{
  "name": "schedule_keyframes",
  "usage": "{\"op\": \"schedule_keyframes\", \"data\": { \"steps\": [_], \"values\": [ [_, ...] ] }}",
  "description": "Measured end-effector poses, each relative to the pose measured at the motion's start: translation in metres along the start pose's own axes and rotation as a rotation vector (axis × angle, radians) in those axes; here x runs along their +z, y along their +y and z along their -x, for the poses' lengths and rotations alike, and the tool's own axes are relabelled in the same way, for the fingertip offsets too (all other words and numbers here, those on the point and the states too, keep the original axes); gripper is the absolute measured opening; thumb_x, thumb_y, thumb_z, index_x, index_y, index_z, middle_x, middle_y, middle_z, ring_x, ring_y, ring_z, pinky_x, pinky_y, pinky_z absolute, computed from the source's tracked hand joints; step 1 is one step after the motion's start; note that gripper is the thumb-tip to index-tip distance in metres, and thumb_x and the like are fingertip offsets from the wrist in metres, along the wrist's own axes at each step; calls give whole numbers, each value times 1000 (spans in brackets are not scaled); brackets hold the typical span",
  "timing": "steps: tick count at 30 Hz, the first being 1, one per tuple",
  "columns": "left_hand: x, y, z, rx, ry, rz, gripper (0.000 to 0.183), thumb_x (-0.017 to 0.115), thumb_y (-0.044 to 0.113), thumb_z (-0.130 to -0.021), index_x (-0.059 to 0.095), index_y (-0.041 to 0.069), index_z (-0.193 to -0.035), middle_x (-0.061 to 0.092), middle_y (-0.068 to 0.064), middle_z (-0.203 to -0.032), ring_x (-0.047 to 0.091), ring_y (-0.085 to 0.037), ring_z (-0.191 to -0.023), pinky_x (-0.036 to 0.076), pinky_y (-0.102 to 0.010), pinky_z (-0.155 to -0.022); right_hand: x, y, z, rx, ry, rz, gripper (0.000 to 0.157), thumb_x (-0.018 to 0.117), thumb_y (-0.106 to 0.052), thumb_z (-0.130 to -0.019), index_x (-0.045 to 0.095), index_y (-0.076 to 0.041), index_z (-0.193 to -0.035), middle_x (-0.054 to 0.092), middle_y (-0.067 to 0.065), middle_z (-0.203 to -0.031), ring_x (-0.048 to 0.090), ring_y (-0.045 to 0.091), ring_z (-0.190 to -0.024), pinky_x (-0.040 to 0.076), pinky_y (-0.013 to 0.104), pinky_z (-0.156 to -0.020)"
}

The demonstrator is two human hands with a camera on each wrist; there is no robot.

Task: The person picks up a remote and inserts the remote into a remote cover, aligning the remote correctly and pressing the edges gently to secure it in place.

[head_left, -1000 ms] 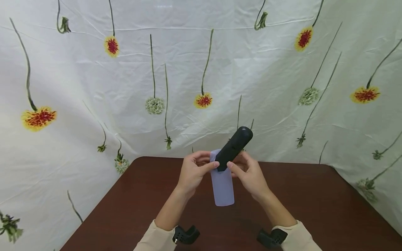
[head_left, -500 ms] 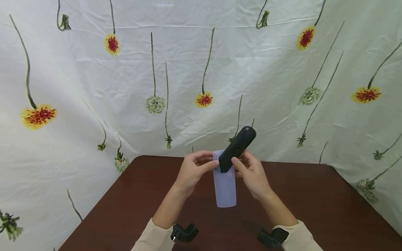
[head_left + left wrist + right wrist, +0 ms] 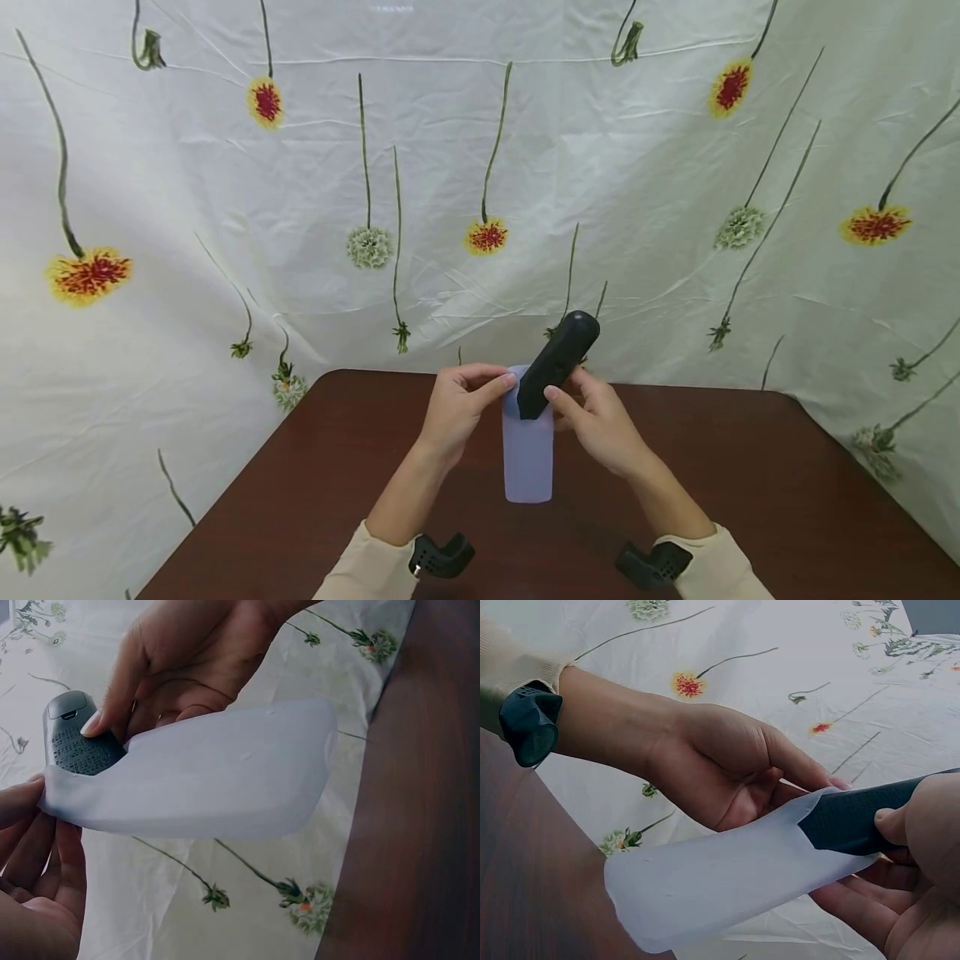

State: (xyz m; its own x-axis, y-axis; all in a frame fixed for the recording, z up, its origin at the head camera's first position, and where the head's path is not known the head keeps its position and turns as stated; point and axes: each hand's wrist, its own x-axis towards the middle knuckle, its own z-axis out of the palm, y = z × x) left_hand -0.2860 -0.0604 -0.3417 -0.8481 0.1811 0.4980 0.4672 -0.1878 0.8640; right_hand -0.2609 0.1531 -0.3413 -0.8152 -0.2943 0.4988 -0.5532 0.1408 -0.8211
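Note:
A black remote control (image 3: 557,367) slants across the upper part of a pale lilac, translucent sleeve (image 3: 528,462), above the table. In the left wrist view its lower end sits within the sleeve's mouth, and small print shows on its surface. My left hand (image 3: 461,412) pinches the sleeve's top left rim between thumb and fingers. With the thumb on the remote's lower part, my right hand (image 3: 603,421) holds the remote; its fingers are partly hidden behind remote and sleeve. The right wrist view shows the right thumb (image 3: 891,825) pressing the remote.
A dark reddish-brown table (image 3: 337,467) lies under the hands. Behind it hangs a white cloth (image 3: 435,167) printed with flowers. Black camera bands (image 3: 442,557) are worn on both wrists over light sleeves.
My left thumb has shifted up from beside the remote's lower end to the sleeve's rim. Both things have moved slightly left and down, and the sleeve hangs straighter.

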Motion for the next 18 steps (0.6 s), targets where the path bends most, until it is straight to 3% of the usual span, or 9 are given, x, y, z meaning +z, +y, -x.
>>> {"op": "schedule_keyframes", "data": {
  "steps": [9,14,18],
  "values": [
    [1,0,0,8,-7,3,18,74,5,-96,76,-10,-106,75,-7,-93,66,-20,-87,53,-33,-75,-1,-2,1,18,-90,27,40,56,-9,-108,50,9,-143,57,27,-137,72,34,-102,61,40,-77],
    [1,0,0,0,-39,4,19,71,7,-98,74,-8,-110,73,-6,-94,65,-19,-89,54,-32,-77,1,-2,0,34,-20,1,38,60,-9,-106,54,4,-141,61,23,-128,72,33,-99,61,44,-77],
    [1,-2,1,-26,-66,63,21,70,3,-98,71,-12,-112,73,-8,-96,69,-20,-89,59,-38,-81,3,0,1,27,78,31,34,64,-11,-104,60,-1,-137,65,18,-121,70,33,-102,61,46,-76]
  ]
}}
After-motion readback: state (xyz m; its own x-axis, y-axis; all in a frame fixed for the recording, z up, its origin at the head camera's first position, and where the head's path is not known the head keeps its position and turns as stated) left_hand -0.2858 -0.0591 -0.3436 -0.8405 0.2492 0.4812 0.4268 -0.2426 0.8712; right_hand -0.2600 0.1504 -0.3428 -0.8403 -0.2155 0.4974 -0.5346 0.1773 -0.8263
